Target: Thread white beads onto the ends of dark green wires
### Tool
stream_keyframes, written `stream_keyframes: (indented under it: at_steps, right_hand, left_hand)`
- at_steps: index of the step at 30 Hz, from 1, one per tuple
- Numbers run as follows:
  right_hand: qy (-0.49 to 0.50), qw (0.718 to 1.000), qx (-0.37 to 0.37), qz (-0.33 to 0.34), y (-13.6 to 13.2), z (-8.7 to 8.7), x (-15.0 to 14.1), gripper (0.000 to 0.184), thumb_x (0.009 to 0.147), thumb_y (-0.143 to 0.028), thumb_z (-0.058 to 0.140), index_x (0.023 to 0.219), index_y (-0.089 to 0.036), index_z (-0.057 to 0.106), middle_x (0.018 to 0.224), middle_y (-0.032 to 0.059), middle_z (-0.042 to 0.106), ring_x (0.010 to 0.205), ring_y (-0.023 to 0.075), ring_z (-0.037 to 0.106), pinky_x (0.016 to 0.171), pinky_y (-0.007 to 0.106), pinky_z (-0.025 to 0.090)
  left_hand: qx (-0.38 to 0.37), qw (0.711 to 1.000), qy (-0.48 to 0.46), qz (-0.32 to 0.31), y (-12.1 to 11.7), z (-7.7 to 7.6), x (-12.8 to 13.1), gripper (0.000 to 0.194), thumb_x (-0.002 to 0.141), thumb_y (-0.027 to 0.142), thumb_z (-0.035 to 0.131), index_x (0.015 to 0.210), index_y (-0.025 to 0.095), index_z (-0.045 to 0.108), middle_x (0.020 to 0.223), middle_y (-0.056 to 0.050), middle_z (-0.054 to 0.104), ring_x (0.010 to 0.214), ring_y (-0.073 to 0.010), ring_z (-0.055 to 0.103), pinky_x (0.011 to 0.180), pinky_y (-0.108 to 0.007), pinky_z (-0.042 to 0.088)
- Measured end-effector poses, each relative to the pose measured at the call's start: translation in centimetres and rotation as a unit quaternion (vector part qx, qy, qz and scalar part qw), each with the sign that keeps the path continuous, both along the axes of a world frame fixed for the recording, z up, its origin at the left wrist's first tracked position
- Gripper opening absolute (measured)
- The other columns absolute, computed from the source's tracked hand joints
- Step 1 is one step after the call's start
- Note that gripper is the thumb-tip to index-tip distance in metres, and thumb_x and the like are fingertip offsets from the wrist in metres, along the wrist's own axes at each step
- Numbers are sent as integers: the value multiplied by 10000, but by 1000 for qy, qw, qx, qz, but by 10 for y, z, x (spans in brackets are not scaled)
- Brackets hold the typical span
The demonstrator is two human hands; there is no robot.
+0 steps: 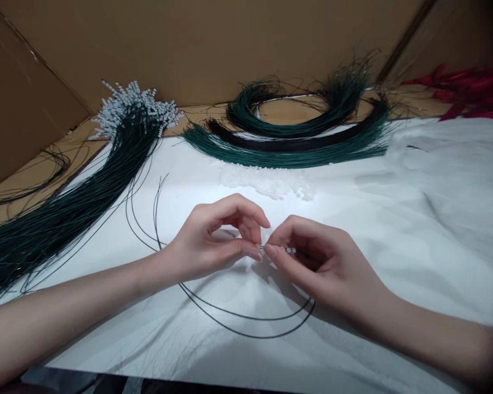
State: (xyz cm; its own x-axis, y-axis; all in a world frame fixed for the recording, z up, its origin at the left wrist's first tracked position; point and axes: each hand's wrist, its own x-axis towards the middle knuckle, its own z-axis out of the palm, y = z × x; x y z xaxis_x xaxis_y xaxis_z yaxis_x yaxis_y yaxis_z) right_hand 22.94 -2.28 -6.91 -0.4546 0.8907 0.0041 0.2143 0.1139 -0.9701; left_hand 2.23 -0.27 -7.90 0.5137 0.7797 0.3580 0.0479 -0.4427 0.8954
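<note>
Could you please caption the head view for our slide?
Right hand pinches a white-beaded wire beside the left hand.

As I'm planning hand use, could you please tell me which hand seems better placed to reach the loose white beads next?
Probably the left hand: its index finger is raised off the wire, near the white beads, while the right hand pinches that wire by its short beaded row.

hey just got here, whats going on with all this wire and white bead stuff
A person's right hand pinches a thin wire strung with a few small white beads, and the left hand is right beside it, fingertips close to the wire. Dark looped wire curves below the hands. Loose white bits lie beyond them, a bead-tipped bundle to the left, and green wire bundles at the back.
</note>
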Motion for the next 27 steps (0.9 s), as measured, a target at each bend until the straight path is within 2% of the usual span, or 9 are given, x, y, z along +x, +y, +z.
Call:
stream_keyframes:
  at_steps: [8, 19, 27]
  right_hand:
    - [3, 1000, -1, 1, 0, -1, 0, 125, 878, -187, 573, 755, -207, 570, 649, -15, 503, 559, 120, 428, 482, 265, 306]
    - [-2, 1000, 19, 10, -1, -1, 1, 139, 888, -177, 564, 751, -202, 573, 634, -20, 509, 549, 111, 423, 481, 260, 309]
    - [-6, 1000, 13, 19, -1, -4, 2, 138, 901, -184, 566, 765, -207, 571, 634, -24, 492, 549, 109, 402, 483, 258, 299]
  left_hand:
    - [-7, 1000, 13, 4, 0, 1, 0, 277, 791, 75, 756, 1020, 172, 634, 831, -14, 659, 757, -118, 656, 701, -222, 574]
    - [-8, 1000, -14, 2, 0, 1, -2, 337, 742, 4, 772, 1007, 166, 640, 818, -7, 669, 749, -112, 665, 726, -217, 568]
    - [-1, 1000, -13, 10, 1, 1, -1, 322, 746, 44, 790, 1005, 169, 646, 821, -14, 674, 752, -117, 668, 721, -216, 576]
